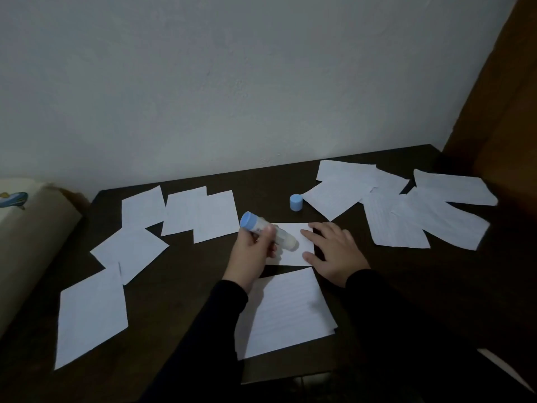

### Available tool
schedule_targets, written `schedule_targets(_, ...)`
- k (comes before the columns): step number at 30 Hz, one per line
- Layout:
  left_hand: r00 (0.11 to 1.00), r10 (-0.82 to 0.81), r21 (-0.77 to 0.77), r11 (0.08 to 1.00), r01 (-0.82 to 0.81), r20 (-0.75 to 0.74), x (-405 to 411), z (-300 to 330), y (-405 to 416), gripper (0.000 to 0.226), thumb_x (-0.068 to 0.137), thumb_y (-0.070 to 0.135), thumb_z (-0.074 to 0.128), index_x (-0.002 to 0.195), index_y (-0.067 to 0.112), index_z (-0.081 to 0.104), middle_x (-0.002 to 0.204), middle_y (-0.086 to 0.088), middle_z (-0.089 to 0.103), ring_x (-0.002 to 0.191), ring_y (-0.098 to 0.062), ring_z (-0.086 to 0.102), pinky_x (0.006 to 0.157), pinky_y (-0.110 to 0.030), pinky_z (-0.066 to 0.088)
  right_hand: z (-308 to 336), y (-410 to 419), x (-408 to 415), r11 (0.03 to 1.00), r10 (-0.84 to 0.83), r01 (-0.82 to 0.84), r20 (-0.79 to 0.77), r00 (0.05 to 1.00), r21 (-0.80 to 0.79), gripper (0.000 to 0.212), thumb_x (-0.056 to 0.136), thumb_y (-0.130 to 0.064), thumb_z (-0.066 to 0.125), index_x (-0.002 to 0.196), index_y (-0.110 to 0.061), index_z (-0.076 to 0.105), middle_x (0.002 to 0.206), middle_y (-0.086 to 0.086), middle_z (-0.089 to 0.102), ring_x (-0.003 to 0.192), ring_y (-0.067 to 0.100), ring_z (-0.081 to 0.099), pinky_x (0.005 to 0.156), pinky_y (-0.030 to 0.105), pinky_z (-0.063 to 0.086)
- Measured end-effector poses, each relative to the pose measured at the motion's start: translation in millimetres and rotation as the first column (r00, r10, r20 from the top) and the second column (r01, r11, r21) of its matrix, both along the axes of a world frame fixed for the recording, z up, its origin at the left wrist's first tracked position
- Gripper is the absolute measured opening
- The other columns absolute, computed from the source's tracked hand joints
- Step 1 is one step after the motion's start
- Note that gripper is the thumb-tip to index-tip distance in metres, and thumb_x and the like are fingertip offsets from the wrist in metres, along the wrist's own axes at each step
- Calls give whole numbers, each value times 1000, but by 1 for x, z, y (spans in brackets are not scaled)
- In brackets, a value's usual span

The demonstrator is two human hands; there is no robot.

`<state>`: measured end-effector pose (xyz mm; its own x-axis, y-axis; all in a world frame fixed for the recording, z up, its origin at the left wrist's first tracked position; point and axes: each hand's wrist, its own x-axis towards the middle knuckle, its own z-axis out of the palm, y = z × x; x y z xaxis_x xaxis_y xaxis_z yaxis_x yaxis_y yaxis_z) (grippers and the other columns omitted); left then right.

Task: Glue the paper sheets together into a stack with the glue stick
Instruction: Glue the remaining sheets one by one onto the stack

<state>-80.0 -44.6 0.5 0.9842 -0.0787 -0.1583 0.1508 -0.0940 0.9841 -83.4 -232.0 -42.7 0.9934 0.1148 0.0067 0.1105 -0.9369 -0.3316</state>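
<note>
On table (180,286), left hand (252,251) gripping glue stick (270,231)

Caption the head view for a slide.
Left hand rubs the uncapped glue stick on a paper sheet steadied by the right hand.

I record a dark brown desk (180,301). White paper sheets (200,213) at 10 o'clock look plain; those at 2 o'clock (395,225) and the stack (286,312) at 6 o'clock carry faint ruled lines. The glue stick (268,231) is pale with a light blue end; its cap (296,202) is light blue. Both sleeves (406,330) are black. The wall (232,82) is grey-white.
</note>
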Motion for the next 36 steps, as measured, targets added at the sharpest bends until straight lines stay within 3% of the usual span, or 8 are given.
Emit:
schedule_targets(4, 972, -159, 317, 943, 97, 174, -1, 1, -13, 32, 92, 15, 63, 117, 23, 45, 99, 18, 53, 86, 4, 53, 66, -8, 45, 1, -3, -3, 1000, -23, 23, 31, 999, -12, 55, 93, -42, 47, 146, -34, 35, 156, -10, 22, 144, 16, 10, 115, 52, 0)
schedule_targets(6, 948, -232, 413, 902, 127, 216, 0, 0, -16, 33, 92, 16, 62, 118, 24, 45, 102, 16, 54, 90, 3, 53, 67, -8, 44, 2, -4, -4, 998, -30, 31, 24, 999, -58, 60, 88, -43, 53, 145, -35, 36, 155, -11, 23, 145, 17, 9, 113, 57, -7)
schedule_targets(8, 936, -282, 463, 872, 159, 211, -1, 0, -20, 36, 92, 17, 62, 122, 26, 44, 108, 13, 54, 96, -2, 53, 70, -10, 43, 2, -4, -4, 999, -31, 31, -10, 999, -28, 61, 87, -42, 56, 145, -35, 37, 154, -11, 24, 145, 17, 10, 114, 58, -4)
schedule_targets(12, 927, -327, 505, 840, 197, 182, -3, -4, -25, 37, 92, 18, 62, 123, 28, 44, 116, 9, 54, 102, -6, 53, 73, -12, 42, 2, -6, -3, 999, -31, 32, -35, 999, 39, 62, 87, -38, 59, 144, -34, 38, 154, -12, 25, 144, 16, 11, 115, 57, 1)
schedule_targets(19, 897, -392, 617, 763, 193, 203, -4, -4, -26, 41, 93, 15, 59, 130, 24, 44, 121, 5, 54, 89, -1, 50, 71, -9, 41, 4, -3, -4, 999, -40, 41, -30, 999, 24, 61, 87, -37, 59, 144, -32, 38, 153, -11, 26, 144, 17, 12, 115, 58, 2)
schedule_targets(25, 897, -407, 659, 724, 201, 173, -8, -3, -23, 47, 94, 14, 56, 136, 21, 38, 135, 2, 48, 113, -4, 45, 91, -17, 37, 5, 1, -5, 998, -62, 63, -13, 998, 8, 58, 85, -34, 59, 140, -33, 40, 151, -11, 28, 142, 16, 16, 115, 58, 7)
schedule_targets(32, 921, -357, 685, 711, 158, 158, -4, -3, 2, 37, 92, 13, 57, 124, 24, 42, 116, 6, 53, 103, -8, 53, 84, -25, 45, 6, 3, -3, 997, -72, 71, -16, 997, -20, 57, 83, -40, 58, 137, -33, 40, 150, -10, 29, 141, 17, 18, 114, 58, 12)
schedule_targets(36, 925, -343, 696, 705, 136, 166, -2, -2, 17, 37, 92, 13, 56, 124, 23, 41, 117, 4, 52, 105, -12, 51, 92, -31, 46, 7, 4, -5, 997, -74, 74, -9, 997, -22, 56, 84, -41, 56, 137, -32, 41, 149, -10, 29, 140, 17, 19, 114, 57, 13)
